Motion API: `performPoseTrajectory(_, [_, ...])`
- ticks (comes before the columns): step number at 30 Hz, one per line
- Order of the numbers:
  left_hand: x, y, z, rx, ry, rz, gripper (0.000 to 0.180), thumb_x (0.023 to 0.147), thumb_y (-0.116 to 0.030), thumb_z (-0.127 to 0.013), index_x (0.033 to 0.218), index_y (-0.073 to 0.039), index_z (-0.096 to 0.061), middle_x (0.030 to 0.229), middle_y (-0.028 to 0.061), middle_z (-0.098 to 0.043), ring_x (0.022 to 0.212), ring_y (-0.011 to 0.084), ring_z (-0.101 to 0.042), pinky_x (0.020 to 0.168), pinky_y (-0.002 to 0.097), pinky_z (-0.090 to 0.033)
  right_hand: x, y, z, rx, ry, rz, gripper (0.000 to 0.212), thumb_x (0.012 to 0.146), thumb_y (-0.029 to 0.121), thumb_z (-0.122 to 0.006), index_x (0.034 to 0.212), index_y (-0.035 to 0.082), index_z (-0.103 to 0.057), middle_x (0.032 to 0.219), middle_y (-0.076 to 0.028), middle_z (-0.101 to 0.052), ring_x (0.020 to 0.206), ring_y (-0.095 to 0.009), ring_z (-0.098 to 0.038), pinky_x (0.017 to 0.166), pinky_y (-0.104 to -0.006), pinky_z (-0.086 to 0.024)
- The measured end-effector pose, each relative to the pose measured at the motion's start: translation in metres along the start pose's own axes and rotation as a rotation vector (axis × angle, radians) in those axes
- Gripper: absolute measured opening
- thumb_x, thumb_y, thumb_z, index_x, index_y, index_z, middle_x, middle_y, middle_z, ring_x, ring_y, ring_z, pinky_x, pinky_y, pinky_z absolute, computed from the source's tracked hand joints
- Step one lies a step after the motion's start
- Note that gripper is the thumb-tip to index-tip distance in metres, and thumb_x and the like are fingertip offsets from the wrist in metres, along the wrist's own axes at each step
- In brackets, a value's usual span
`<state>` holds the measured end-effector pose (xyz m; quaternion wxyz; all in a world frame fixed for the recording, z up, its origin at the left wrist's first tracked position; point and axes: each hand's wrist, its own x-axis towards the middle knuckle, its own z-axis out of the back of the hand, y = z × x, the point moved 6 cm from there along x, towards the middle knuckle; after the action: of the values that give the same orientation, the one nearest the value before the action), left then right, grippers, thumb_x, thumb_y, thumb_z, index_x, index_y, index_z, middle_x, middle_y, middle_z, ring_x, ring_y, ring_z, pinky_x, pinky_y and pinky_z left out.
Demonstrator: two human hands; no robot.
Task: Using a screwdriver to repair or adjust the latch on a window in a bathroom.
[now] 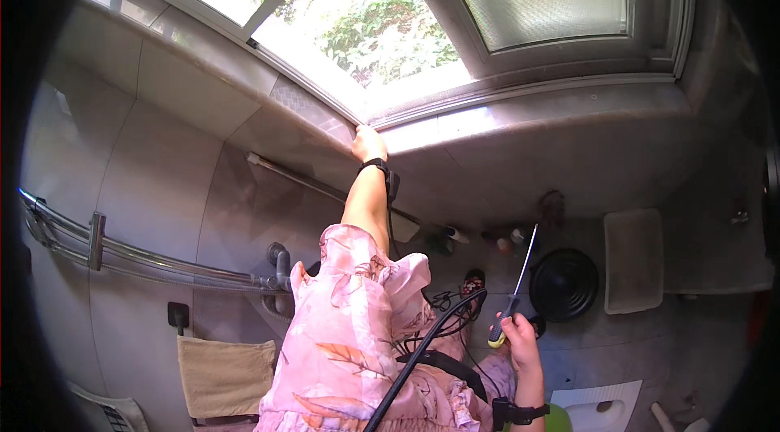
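My left hand (370, 144) reaches forward to the inner corner of the window sill (455, 125), touching the ledge beside the window's lower track. Its fingers look curled together, and whatever they hold, if anything, is too small to make out. In my right hand (520, 341), low on the right, is a screwdriver (504, 323) with a yellow and dark handle. Its long metal shaft points up and away, with the tip free in the air. Above the left hand, the sliding window (479, 66) stands partly open, with green leaves outside.
A chrome rail (162, 252) runs along the tiled wall at left, above a beige towel (227, 375). On the floor at right are a round black lid-like object (564, 284), a pale mat (634, 260) and a squat toilet (597, 406). Black cables (418, 355) hang before me.
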<state>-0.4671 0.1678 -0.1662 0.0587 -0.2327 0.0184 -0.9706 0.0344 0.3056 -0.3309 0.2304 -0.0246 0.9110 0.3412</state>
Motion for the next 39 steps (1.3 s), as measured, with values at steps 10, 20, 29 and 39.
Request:
performPoseTrajectory(10, [-0.005, -0.005, 0.01, 0.01, 0.025, 0.02, 0.015, 0.086, -0.011, -0.042, 0.09, 0.001, -0.051, 0.085, 0.0191, -0.064, 0.081, 0.0315, -0.064, 0.071, 0.0406, -0.052, 0.005, 0.002, -0.001, 0.014, 0.011, -0.003, 0.029, 0.088, 0.024, -0.056, 0.103, -0.002, -0.053, 0.087, -0.004, -0.058, 0.077, -0.011, -0.057, 0.071, -0.0241, -0.046])
performPoseTrajectory(20, [0.0, -0.004, 0.002, 0.029, 0.057, 0.003, 0.017, 0.087, -0.012, -0.041, 0.092, 0.0, -0.052, 0.085, 0.0193, -0.064, 0.082, 0.0321, -0.064, 0.071, 0.0406, -0.052, 0.006, 0.0, -0.003, 0.02, 0.035, -0.025, 0.033, 0.088, 0.027, -0.056, 0.105, -0.001, -0.052, 0.087, -0.004, -0.058, 0.078, -0.012, -0.058, 0.07, -0.0248, -0.047])
performPoseTrajectory(29, [-0.002, -0.005, 0.003, 0.057, 0.051, 0.006, 0.016, 0.085, -0.012, -0.044, 0.092, 0.0, -0.052, 0.088, 0.0182, -0.064, 0.084, 0.0305, -0.064, 0.072, 0.0391, -0.052, 0.006, 0.003, -0.007, 0.028, 0.041, -0.026, 0.033, 0.088, 0.027, -0.056, 0.103, -0.001, -0.053, 0.087, -0.004, -0.058, 0.078, -0.012, -0.058, 0.069, -0.0245, -0.047])
performPoseTrajectory(39, [-0.005, -0.007, 0.005, 0.088, 0.051, -0.021, 0.015, 0.085, -0.011, -0.046, 0.091, 0.0, -0.053, 0.087, 0.0179, -0.064, 0.082, 0.0307, -0.065, 0.072, 0.039, -0.052, 0.011, -0.007, -0.002, 0.013, 0.054, -0.02, 0.033, 0.088, 0.027, -0.055, 0.104, -0.002, -0.052, 0.087, -0.004, -0.058, 0.079, -0.012, -0.058, 0.07, -0.0247, -0.047])
